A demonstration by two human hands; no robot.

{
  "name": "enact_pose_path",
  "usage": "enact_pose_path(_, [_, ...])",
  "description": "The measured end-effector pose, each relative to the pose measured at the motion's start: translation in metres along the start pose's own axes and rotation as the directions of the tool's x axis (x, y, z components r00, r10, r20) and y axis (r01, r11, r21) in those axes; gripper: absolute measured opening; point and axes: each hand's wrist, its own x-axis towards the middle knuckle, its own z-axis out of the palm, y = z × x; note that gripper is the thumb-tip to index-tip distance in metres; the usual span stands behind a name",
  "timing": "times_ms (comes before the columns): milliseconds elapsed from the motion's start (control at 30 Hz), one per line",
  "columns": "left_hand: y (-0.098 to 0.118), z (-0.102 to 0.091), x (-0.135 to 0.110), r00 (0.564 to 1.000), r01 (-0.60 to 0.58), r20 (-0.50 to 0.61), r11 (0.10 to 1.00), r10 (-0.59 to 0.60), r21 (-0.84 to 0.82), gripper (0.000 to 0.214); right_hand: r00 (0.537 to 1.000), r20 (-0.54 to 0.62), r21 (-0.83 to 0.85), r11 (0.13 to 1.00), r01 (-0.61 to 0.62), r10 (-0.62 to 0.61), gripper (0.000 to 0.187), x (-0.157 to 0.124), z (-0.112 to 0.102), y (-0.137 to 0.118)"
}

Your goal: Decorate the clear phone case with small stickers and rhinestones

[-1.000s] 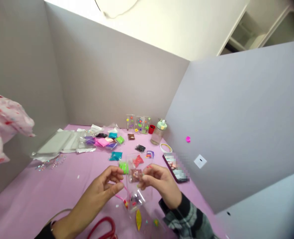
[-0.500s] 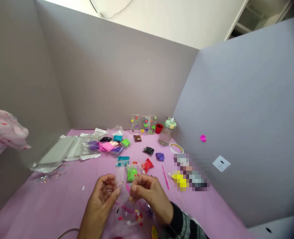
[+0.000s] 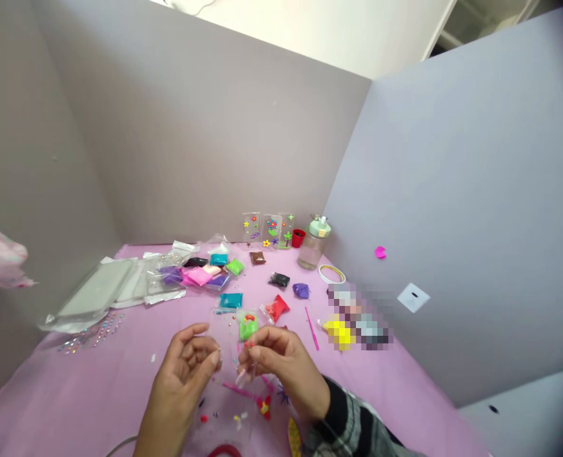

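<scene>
My left hand is closed, its thumb and fingertips drawn together; whatever they pinch is too small to make out. Opposite it, my right hand pinches a small clear plastic piece, with tiny red bits by the fingertips. A bright green clay packet with a red and yellow shape on it lies just beyond the right fingers. Below the hands are a red flower-like piece with yellow, a pink tool and small coloured bits. A clear sheet or case seems to lie under them, its edges faint.
Clay packets in teal, red, black and purple lie beyond. A pink stick and yellow clay are right. Plastic-wrapped packs lie left; decorated clear cases and a jar stand behind.
The view has shifted slightly, moving the scene leftward. My hands are a little farther apart, and the clear plastic piece now shows below the right fingertips.
</scene>
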Motion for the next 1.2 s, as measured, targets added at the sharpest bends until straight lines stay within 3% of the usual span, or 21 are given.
enact_pose_path(67, [0.002, 0.000, -0.003, 0.971, -0.173, -0.134, 0.968, 0.199, 0.183, 0.042, 1.000, -0.026, 0.004, 1.000, 0.014, -0.014, 0.032, 0.000, 0.000, 0.001])
enact_pose_path(100, [0.003, -0.001, -0.005, 0.927, -0.283, -0.163, 0.915, 0.338, 0.289, 0.034, 0.999, -0.038, 0.002, 1.000, 0.021, -0.021, 0.032, 0.000, 0.001, 0.001])
enact_pose_path(200, [0.007, -0.003, -0.009, 0.728, -0.578, -0.046, 0.648, 0.684, 0.497, 0.019, 0.996, -0.085, -0.028, 0.999, 0.038, -0.040, 0.028, -0.002, 0.006, 0.001])
enact_pose_path(267, [0.007, -0.005, -0.009, 0.617, -0.688, 0.081, 0.486, 0.783, 0.539, 0.021, 0.993, -0.103, -0.060, 0.997, 0.047, -0.053, 0.024, -0.004, 0.011, 0.004])
enact_pose_path(300, [0.006, -0.006, -0.009, 0.584, -0.714, 0.127, 0.432, 0.802, 0.551, 0.022, 0.993, -0.105, -0.071, 0.996, 0.051, -0.058, 0.022, -0.006, 0.014, 0.005])
enact_pose_path(367, [0.004, -0.007, -0.007, 0.561, -0.731, 0.181, 0.380, 0.808, 0.566, 0.020, 0.992, -0.102, -0.094, 0.994, 0.063, -0.072, 0.017, -0.009, 0.018, 0.009])
enact_pose_path(533, [0.002, -0.009, -0.005, 0.570, -0.724, 0.233, 0.348, 0.788, 0.595, 0.014, 0.967, -0.081, -0.358, 0.913, 0.198, -0.241, 0.004, -0.015, 0.022, 0.015])
enact_pose_path(733, [0.009, -0.009, -0.005, 0.539, -0.747, 0.297, 0.285, 0.788, 0.601, 0.017, 0.867, 0.094, -0.700, 0.587, 0.407, -0.489, 0.011, -0.021, 0.020, 0.012])
enact_pose_path(800, [0.011, -0.006, -0.006, 0.548, -0.750, 0.291, 0.307, 0.784, 0.586, 0.017, 0.854, 0.128, -0.727, 0.538, 0.427, -0.505, 0.013, -0.023, 0.021, 0.011])
enact_pose_path(833, [0.011, -0.005, -0.006, 0.562, -0.747, 0.278, 0.333, 0.779, 0.575, 0.017, 0.864, 0.118, -0.717, 0.560, 0.415, -0.490, 0.013, -0.023, 0.021, 0.011])
enact_pose_path(900, [0.010, -0.004, -0.006, 0.614, -0.724, 0.233, 0.420, 0.754, 0.547, 0.014, 0.917, 0.040, -0.613, 0.715, 0.336, -0.397, 0.011, -0.022, 0.023, 0.010])
enact_pose_path(1000, [0.006, -0.003, -0.007, 0.750, -0.626, 0.153, 0.616, 0.644, 0.478, 0.007, 0.986, -0.055, -0.283, 0.949, 0.138, -0.159, 0.007, -0.018, 0.024, 0.008])
enact_pose_path(1100, [0.002, -0.004, -0.010, 0.853, -0.499, 0.084, 0.760, 0.515, 0.416, 0.001, 0.999, -0.034, -0.066, 0.997, 0.029, -0.032, 0.017, -0.014, 0.021, 0.006])
enact_pose_path(1200, [0.002, -0.004, -0.013, 0.857, -0.494, 0.058, 0.785, 0.511, 0.373, 0.009, 1.000, -0.007, 0.024, 1.000, -0.002, 0.002, 0.023, -0.012, 0.018, 0.006])
